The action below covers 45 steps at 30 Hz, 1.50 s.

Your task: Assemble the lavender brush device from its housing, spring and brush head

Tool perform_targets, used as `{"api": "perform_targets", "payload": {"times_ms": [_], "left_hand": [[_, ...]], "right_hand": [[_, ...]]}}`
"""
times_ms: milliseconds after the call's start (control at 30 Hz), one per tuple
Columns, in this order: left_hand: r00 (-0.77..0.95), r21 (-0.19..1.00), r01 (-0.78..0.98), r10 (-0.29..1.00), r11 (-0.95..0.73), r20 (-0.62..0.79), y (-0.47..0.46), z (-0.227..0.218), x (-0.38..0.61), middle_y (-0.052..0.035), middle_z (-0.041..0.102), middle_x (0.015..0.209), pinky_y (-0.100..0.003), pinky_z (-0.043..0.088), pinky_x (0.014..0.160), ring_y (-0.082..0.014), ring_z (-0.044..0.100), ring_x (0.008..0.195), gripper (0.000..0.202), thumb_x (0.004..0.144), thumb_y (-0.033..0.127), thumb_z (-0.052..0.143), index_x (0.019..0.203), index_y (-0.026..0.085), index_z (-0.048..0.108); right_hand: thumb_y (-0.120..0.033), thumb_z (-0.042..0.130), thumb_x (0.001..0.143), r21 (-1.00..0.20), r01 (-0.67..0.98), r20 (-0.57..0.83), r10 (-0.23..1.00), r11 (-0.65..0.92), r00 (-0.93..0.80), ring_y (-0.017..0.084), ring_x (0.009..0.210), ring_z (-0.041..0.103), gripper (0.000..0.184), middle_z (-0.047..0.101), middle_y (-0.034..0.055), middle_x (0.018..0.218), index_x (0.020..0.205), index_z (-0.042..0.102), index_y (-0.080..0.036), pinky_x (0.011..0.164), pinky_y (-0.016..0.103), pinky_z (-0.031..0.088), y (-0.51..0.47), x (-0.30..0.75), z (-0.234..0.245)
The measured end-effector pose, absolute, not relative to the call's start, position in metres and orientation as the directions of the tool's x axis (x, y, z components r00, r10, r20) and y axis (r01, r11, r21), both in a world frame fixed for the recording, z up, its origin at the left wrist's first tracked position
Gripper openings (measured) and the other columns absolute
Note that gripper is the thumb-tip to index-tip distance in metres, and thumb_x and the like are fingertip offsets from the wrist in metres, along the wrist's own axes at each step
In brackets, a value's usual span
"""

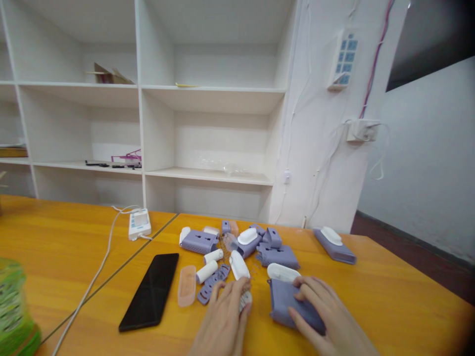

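My left hand (227, 310) is closed with fingers and thumb around a small whitish piece (245, 300), whose kind I cannot make out. To its right, my right hand (328, 314) grips a purple plastic case (284, 299) lying on the table, thumb on the near side and fingers on top. A white oval part (282, 272) sits at the far end of that case. Just beyond my left hand lie a white rounded part (239, 265), a slotted purple strip (214, 284) and a white cylinder (207, 271).
Several purple housings (278, 255) and loose parts are heaped farther back. A translucent orange tray (186, 286) and a black phone (149, 291) lie to the left. Beyond them are a power strip (140, 224) with its cable and a green package (17, 306). Another purple case (336, 249) lies at right.
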<state>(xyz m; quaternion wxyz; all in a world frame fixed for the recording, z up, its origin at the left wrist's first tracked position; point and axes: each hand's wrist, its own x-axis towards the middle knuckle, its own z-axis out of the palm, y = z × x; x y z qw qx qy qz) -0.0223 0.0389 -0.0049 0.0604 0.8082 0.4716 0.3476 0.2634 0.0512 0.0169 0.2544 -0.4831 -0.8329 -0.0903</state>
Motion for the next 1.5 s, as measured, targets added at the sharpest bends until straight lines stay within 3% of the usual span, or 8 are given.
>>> {"api": "perform_targets", "payload": {"times_ms": [167, 333, 467, 767, 1067, 1200, 1333, 1500], "left_hand": [[0.313, 0.514, 0.700, 0.859, -0.497, 0.404, 0.040, -0.018, -0.024, -0.0145, 0.061, 0.147, -0.046, 0.042, 0.116, -0.0301, 0.058, 0.134, 0.059, 0.095, 0.017, 0.053, 0.153, 0.019, 0.044], [0.266, 0.660, 0.585, 0.880, -0.471, 0.393, 0.044, -0.017, -0.036, -0.0162, 0.060, 0.147, -0.038, 0.044, 0.116, -0.0250, 0.059, 0.134, 0.081, 0.095, 0.016, 0.050, 0.165, 0.018, 0.010], [0.234, 0.667, 0.620, 0.909, -0.413, 0.345, 0.041, -0.005, -0.037, -0.0169, 0.064, 0.141, -0.040, 0.046, 0.112, -0.0282, 0.062, 0.130, 0.065, 0.095, 0.018, 0.051, 0.157, 0.016, 0.032], [0.220, 0.583, 0.730, 0.930, -0.357, 0.294, 0.035, -0.005, -0.036, -0.0170, 0.053, 0.151, -0.043, 0.038, 0.121, -0.0311, 0.048, 0.145, 0.057, 0.087, 0.017, 0.060, 0.143, 0.018, 0.055], [0.322, 0.538, 0.746, 0.920, -0.392, 0.224, 0.029, 0.003, -0.028, -0.0186, 0.052, 0.155, -0.041, 0.049, 0.112, -0.0338, 0.059, 0.135, 0.070, 0.084, 0.016, 0.057, 0.153, 0.019, 0.048], [0.296, 0.463, 0.828, 0.948, -0.315, 0.115, 0.022, 0.014, -0.023, -0.0179, 0.073, 0.122, -0.044, 0.055, 0.093, -0.0374, 0.072, 0.107, 0.048, 0.081, 0.019, 0.059, 0.129, 0.018, 0.068], [0.164, 0.775, 0.578, 0.967, -0.256, 0.197, 0.026, 0.005, -0.019, -0.0019, 0.070, 0.080, -0.028, 0.050, 0.068, -0.0227, 0.070, 0.077, 0.016, 0.088, 0.027, 0.060, 0.103, 0.022, 0.063], [0.127, 0.998, -0.036, 0.990, -0.050, 0.054, 0.040, -0.029, -0.004, 0.0071, 0.061, 0.070, -0.019, 0.038, 0.046, -0.0124, 0.060, 0.052, 0.055, 0.082, 0.057, 0.079, 0.110, 0.024, 0.044]], "right_hand": [[-0.045, 0.065, 0.095, -0.023, 0.860, 0.612, 0.687, 0.509, -0.391, 0.027, 0.105, 0.072, 0.021, 0.076, 0.0068, 0.105, 0.086, 0.066, -0.026, 0.097, 0.044, 0.058, 0.050, 0.264, 0.021], [-0.046, 0.071, 0.089, 0.100, 0.843, 0.678, 0.584, 0.529, -0.447, 0.029, 0.107, 0.076, 0.031, 0.078, 0.0067, 0.122, 0.115, 0.074, -0.029, 0.091, 0.041, 0.062, 0.050, 0.250, 0.005], [-0.052, 0.071, 0.088, 0.097, 0.849, 0.630, 0.628, 0.520, -0.456, 0.031, 0.111, 0.076, 0.053, 0.076, 0.0083, 0.130, 0.136, 0.068, -0.029, 0.090, 0.044, 0.065, 0.049, 0.246, 0.003], [-0.044, 0.067, 0.094, 0.034, 0.727, 0.493, 0.621, 0.686, -0.609, 0.030, 0.126, 0.069, 0.034, 0.074, 0.0098, 0.133, 0.124, 0.074, -0.029, 0.105, 0.046, 0.060, 0.038, 0.263, 0.031], [-0.047, 0.056, 0.101, -0.033, 0.816, 0.449, 0.738, 0.577, -0.503, 0.028, 0.120, 0.073, 0.035, 0.076, 0.0075, 0.130, 0.127, 0.074, -0.031, 0.101, 0.044, 0.062, 0.044, 0.263, 0.014], [-0.053, 0.061, 0.096, 0.015, 0.865, 0.542, 0.723, 0.502, -0.428, 0.031, 0.107, 0.078, 0.038, 0.080, 0.0094, 0.121, 0.119, 0.079, -0.027, 0.090, 0.044, 0.066, 0.042, 0.247, 0.008], [-0.060, 0.068, 0.090, 0.029, 0.846, 0.555, 0.695, 0.533, -0.457, 0.031, 0.106, 0.079, 0.046, 0.080, 0.0080, 0.122, 0.122, 0.078, -0.029, 0.085, 0.041, 0.067, 0.039, 0.240, 0.005], [-0.057, 0.069, 0.090, -0.061, 0.811, 0.563, 0.691, 0.582, -0.454, 0.028, 0.102, 0.079, 0.039, 0.082, 0.0051, 0.117, 0.117, 0.079, -0.031, 0.083, 0.037, 0.066, 0.033, 0.235, 0.004]]}}
